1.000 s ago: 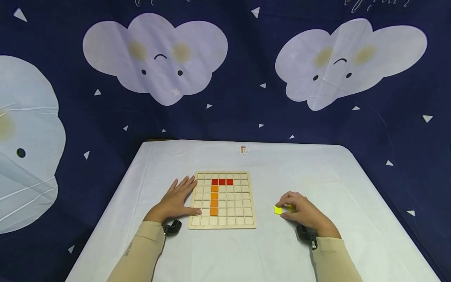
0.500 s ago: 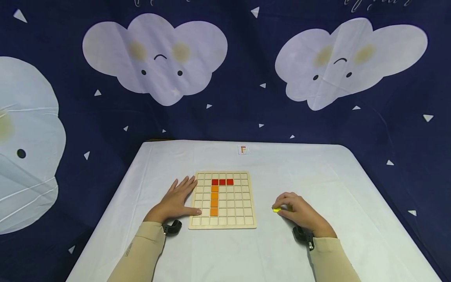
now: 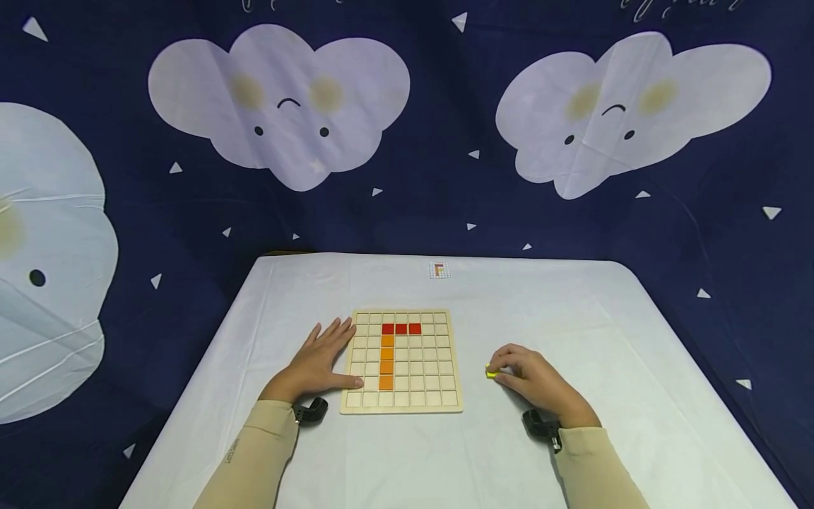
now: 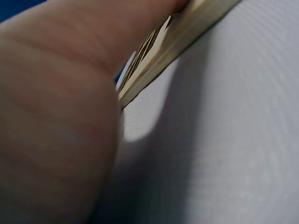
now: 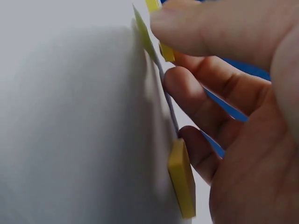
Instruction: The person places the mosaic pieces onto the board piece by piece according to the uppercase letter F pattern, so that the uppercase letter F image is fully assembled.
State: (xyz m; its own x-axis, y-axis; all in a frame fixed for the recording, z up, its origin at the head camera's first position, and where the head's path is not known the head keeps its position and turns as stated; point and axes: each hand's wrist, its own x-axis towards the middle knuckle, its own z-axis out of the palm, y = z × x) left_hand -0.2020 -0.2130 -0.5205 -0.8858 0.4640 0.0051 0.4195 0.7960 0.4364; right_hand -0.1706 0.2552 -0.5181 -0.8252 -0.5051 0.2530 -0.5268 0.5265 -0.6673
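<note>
My right hand pinches a yellow square tile between thumb and fingertips, right of the board. The right wrist view shows the held tile just above the white cloth, partly covered by the thumb. Beneath the palm there, a second yellow tile lies on the table. My left hand rests with spread fingers on the left edge of the wooden grid board. A row of red tiles and a column of orange tiles sit in its cells.
A small printed pattern card lies near the far edge of the white-covered table. Beyond it hangs a dark blue cloth with clouds. Each wrist wears a black camera.
The right hand has picked up a yellow tile, tilted it from flat to edge-on, and carried it slightly left towards the board. The left hand and board have stayed still.
</note>
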